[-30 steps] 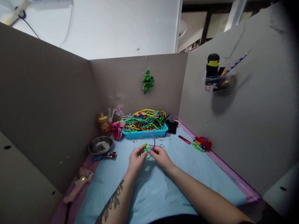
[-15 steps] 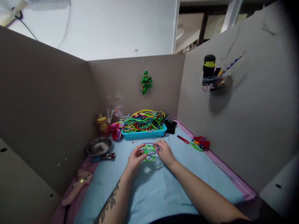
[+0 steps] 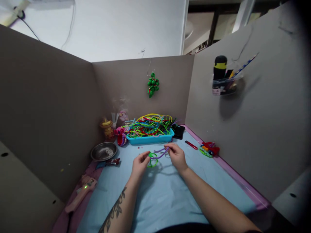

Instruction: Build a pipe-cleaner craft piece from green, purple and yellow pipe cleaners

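My left hand (image 3: 140, 165) is closed, thumb and fingers pinching a green pipe cleaner frame (image 3: 154, 164) bent into loops. A purple pipe cleaner (image 3: 161, 156) stretches from that frame across to my right hand (image 3: 178, 158). The right fingertips are closed on the purple strand, holding it up and away to the right. Both hands are above the blue cloth (image 3: 165, 197). Where the purple strand meets the green loops is partly hidden by the left fingers.
Behind the hands stands a blue tray (image 3: 150, 139) heaped with coloured pipe cleaners (image 3: 152, 124). A metal bowl (image 3: 97, 153) and a pink glue gun (image 3: 79, 198) lie left. At right are a red pen-like tool (image 3: 191, 145) and a colourful woven piece (image 3: 207, 150).
My right hand has moved right, away from the left, drawing out the purple pipe cleaner, which was curved up in a loop earlier. The green frame stays in my left hand.
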Available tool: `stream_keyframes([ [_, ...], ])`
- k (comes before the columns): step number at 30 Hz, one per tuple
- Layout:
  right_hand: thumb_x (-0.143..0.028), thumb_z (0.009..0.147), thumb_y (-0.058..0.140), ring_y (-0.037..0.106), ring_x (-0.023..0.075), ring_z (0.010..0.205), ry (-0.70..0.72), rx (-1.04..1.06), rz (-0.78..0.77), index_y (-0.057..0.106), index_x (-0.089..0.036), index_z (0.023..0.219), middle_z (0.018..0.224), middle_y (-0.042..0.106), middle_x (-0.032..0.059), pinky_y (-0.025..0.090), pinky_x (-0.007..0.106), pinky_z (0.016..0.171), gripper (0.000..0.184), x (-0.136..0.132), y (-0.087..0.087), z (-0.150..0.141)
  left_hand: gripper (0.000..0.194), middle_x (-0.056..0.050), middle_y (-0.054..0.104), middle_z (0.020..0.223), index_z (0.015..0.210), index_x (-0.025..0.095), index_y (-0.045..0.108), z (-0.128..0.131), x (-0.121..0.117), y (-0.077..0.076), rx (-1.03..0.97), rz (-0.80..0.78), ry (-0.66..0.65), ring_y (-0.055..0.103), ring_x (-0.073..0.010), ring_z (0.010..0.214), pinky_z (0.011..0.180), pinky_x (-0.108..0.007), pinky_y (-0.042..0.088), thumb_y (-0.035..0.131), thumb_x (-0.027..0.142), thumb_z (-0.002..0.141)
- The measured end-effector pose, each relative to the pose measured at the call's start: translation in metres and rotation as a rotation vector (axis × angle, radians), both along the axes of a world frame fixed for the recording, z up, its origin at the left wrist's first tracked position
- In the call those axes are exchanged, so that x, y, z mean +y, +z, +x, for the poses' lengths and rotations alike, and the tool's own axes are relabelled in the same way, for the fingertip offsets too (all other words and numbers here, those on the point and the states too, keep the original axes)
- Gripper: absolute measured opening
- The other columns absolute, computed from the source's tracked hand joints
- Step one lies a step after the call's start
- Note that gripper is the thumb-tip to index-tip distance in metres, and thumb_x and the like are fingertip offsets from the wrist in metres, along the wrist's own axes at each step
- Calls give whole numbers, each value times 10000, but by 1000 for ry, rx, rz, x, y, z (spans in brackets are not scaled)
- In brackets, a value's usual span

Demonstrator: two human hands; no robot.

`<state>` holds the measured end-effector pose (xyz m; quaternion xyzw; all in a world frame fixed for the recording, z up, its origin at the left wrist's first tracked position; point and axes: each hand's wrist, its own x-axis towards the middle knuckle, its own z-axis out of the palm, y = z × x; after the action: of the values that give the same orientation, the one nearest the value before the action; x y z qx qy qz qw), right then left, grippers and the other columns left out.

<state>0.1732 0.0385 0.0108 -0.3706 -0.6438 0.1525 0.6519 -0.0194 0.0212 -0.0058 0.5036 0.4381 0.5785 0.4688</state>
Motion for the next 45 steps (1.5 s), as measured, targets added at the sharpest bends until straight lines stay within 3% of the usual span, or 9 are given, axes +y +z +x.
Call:
stream_keyframes([
  [8,-110,807,450,592,174,838,46,-131,113,658,-227,886,855,640,47,477,331,762,251,-8,1,-4,356,-88,707,850,921,128,696,2,-6,11,-46,-5,-1,618,-181,745,696,-277,452,718,270,596],
  [14,-211,794,533,606,166,741,305,-96,-176,665,-200,827,784,655,37,487,291,687,137,-8,-3,-16,330,-95,707,893,886,141,708,5,-12,19,-84,2,-30,624,-207,808,760,-308,457,730,258,578],
  [20,-233,753,577,562,138,652,327,-120,-345,621,-182,916,722,613,3,462,253,627,177,-16,-8,-29,383,-92,698,908,931,144,690,6,-11,16,-175,-14,-29,617,-191,798,729,-286,453,752,291,583],
  [23,-177,716,584,561,141,709,302,-148,-332,531,-202,1136,846,621,19,472,265,680,424,-20,-11,-31,426,-86,690,883,972,137,670,5,-8,12,-237,-51,-19,609,-161,736,679,-261,446,757,301,588],
  [27,-99,629,608,551,180,903,252,-228,-249,257,-238,1369,1115,550,70,469,326,811,831,-24,-16,-35,472,-81,667,893,1002,139,649,6,-8,11,-313,-94,14,601,-145,710,641,-248,446,766,315,579],
  [32,-148,626,660,354,258,1242,144,-242,-173,130,-241,1409,1365,347,120,341,432,1011,950,-27,-22,-46,503,-45,631,821,1001,159,632,14,-15,15,-370,-135,17,586,-125,680,580,-214,433,785,314,548],
  [35,-219,679,655,406,262,1200,68,-213,-154,184,-218,1395,1320,396,134,371,435,986,857,-26,-24,-49,490,-39,615,814,990,159,629,16,-18,17,-389,-153,-8,582,-124,688,589,-217,443,789,295,546],
  [40,-256,796,547,551,202,928,16,-169,-105,380,-187,1280,1064,557,101,466,360,827,517,-25,-22,-45,465,-42,613,829,996,172,623,15,-17,16,-438,-172,-37,596,-149,767,662,-256,470,778,289,573],
  [45,-238,778,580,544,188,792,-62,-176,-17,570,-194,773,778,582,35,450,333,744,45,-22,-12,-38,484,-54,628,866,1010,174,617,14,-16,14,-450,-175,-37,602,-156,772,667,-265,463,776,307,574],
])
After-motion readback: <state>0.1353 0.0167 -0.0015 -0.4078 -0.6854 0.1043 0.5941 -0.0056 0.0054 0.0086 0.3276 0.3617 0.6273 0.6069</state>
